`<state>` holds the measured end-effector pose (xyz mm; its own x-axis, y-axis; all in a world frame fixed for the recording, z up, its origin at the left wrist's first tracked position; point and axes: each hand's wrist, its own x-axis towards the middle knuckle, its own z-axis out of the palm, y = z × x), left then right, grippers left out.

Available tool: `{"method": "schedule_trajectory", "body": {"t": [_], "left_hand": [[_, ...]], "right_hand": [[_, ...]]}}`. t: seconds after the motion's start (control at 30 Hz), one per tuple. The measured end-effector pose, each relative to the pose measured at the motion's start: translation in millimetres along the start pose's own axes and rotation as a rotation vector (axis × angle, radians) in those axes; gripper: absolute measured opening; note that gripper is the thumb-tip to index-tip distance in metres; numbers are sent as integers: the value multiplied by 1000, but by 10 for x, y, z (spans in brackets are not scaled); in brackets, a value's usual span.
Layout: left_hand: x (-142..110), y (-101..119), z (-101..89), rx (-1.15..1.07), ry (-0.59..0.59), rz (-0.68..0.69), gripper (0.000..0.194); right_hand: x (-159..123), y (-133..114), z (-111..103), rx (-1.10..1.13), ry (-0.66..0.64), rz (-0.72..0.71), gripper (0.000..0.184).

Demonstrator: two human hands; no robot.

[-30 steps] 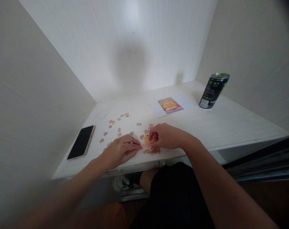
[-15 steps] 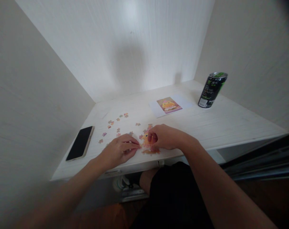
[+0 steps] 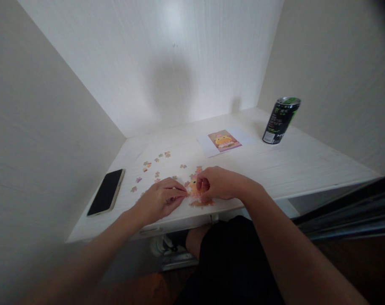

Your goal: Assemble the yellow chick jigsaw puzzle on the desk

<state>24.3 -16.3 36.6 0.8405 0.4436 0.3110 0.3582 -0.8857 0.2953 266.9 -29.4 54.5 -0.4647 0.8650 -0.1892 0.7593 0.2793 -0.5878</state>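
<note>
A partly joined jigsaw puzzle [image 3: 197, 195] in orange and pink lies near the front edge of the white desk [image 3: 306, 165]. My left hand [image 3: 160, 200] rests on the desk with its fingers pinched together at the puzzle's left side; what they pinch is too small to name. My right hand [image 3: 219, 183] is curled over the puzzle's right part, fingertips pressed down on it. Several loose puzzle pieces [image 3: 156, 163] lie scattered behind my left hand.
A black phone [image 3: 106, 192] lies face up at the desk's left. A picture card [image 3: 224, 140] of the puzzle's image sits on white paper further back. A black and green drink can [image 3: 280, 120] stands at the right. White walls enclose the desk on three sides.
Both hands have stayed at the puzzle with only tiny finger shifts. The view has drifted slightly.
</note>
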Motion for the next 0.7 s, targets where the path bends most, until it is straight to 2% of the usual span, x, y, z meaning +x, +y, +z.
{"method": "schedule_trajectory", "body": {"t": [0.7], "left_hand": [[36,7,-29,65,-55,25,18]], "right_hand": [[-16,-22,-10,6,-10,0,18]]}}
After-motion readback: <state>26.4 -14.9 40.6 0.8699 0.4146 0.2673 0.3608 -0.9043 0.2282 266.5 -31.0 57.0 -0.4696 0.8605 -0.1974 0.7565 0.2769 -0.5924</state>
